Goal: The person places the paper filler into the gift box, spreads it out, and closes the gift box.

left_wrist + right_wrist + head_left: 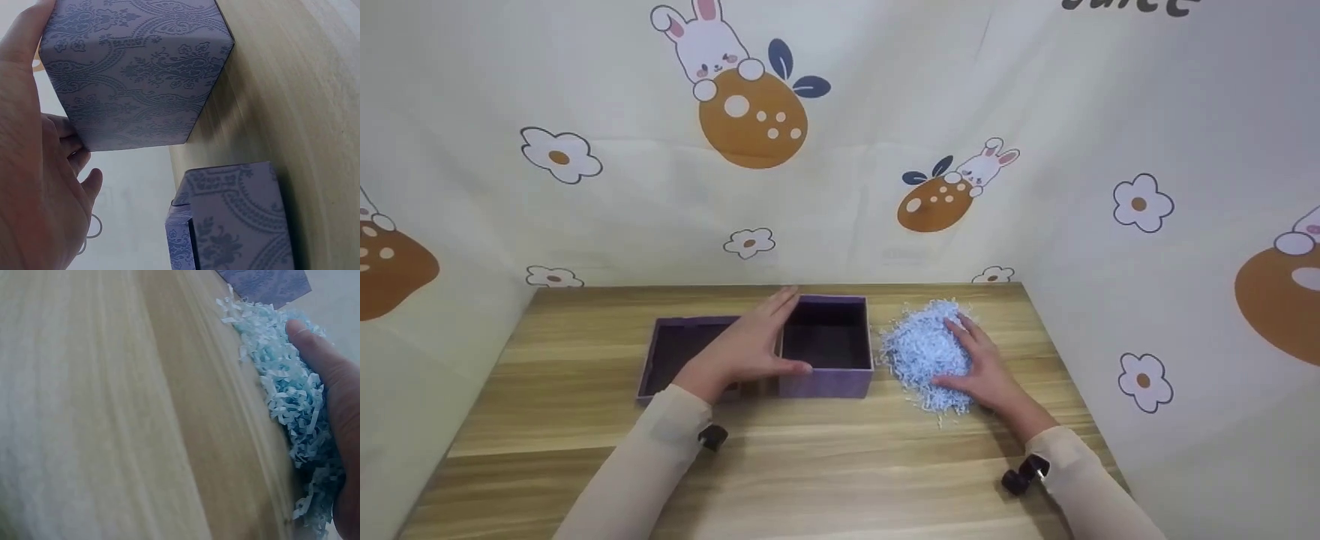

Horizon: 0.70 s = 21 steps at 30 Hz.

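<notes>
In the head view, my left hand [746,345] reaches over the left side of an open purple box [825,384]. Its thumb lies at the near rim, and its extended fingers are by the far left corner. The left wrist view shows the box's patterned outer walls [157,79] close beside that hand. A heap of pale blue shredded paper [922,349] lies right of the box. My right hand [982,367] rests on the heap's right side with thumb and fingers spread. Some fingertips are hidden in the right wrist view, where the thumb touches the shreds [292,394].
The box's shallow purple lid [686,345], hollow side up, sits to the left, partly hidden by my left hand. Everything stands on a wood-grain table [840,465]. A printed cloth backdrop [840,187] rises behind and on both sides.
</notes>
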Motion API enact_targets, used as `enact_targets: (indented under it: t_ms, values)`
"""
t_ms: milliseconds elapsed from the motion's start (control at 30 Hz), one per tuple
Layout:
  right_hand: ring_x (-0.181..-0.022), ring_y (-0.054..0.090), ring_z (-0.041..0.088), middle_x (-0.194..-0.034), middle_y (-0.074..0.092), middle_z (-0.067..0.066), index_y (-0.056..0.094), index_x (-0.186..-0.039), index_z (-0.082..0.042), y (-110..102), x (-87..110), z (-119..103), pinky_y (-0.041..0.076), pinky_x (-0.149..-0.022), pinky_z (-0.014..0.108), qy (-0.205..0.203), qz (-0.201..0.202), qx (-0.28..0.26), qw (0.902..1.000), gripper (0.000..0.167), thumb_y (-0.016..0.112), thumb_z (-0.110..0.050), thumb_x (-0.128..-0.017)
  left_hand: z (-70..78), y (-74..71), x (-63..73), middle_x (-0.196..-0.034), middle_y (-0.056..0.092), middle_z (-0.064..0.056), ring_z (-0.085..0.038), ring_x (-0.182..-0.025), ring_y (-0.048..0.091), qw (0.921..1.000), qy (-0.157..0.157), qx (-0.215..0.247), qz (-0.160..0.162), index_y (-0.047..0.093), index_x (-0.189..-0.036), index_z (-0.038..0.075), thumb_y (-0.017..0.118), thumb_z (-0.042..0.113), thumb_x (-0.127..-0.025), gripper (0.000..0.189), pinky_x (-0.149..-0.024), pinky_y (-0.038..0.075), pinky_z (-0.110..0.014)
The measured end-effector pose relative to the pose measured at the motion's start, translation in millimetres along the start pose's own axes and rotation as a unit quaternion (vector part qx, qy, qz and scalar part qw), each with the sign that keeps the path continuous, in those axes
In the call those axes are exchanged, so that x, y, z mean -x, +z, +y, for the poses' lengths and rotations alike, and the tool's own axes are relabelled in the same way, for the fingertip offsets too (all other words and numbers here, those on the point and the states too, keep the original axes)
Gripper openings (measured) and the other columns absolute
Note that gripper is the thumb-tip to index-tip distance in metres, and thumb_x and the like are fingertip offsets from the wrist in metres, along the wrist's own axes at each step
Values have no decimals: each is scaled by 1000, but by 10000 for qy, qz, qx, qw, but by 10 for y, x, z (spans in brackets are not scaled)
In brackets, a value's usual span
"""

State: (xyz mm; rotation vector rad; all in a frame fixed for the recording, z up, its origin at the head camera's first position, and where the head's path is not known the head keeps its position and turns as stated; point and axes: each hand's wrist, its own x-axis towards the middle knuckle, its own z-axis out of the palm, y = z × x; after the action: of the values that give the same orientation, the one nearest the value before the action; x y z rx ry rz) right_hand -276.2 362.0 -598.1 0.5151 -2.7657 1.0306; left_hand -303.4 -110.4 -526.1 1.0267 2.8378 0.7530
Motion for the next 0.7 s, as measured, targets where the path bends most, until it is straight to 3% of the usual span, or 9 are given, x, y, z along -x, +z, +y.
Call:
enact_targets:
  t_ms: [333, 700]
  values:
    - [-159, 33, 53, -174, 35, 24, 49, -169, -20, 51, -1, 34, 31, -123, 78, 165, 16, 229, 9996, 108, 99, -52, -79, -34, 42, 23, -185, 11, -9, -30, -170, 11, 9999, -113, 26, 68, 21, -176, 4, 75, 85, -84, 135, -135, 22, -58]
    - [-143, 49, 50, -151, 55, 25, 64, -155, -10, 109, -17, 29, 43, -117, 71, -222, 563, 83, 9981, 86, 102, -25, -79, -36, 42, 22, -186, 10, -9, -26, -171, 9, 9994, -246, 254, 5, 16, -178, 8, 78, 85, -82, 138, -136, 21, -52]
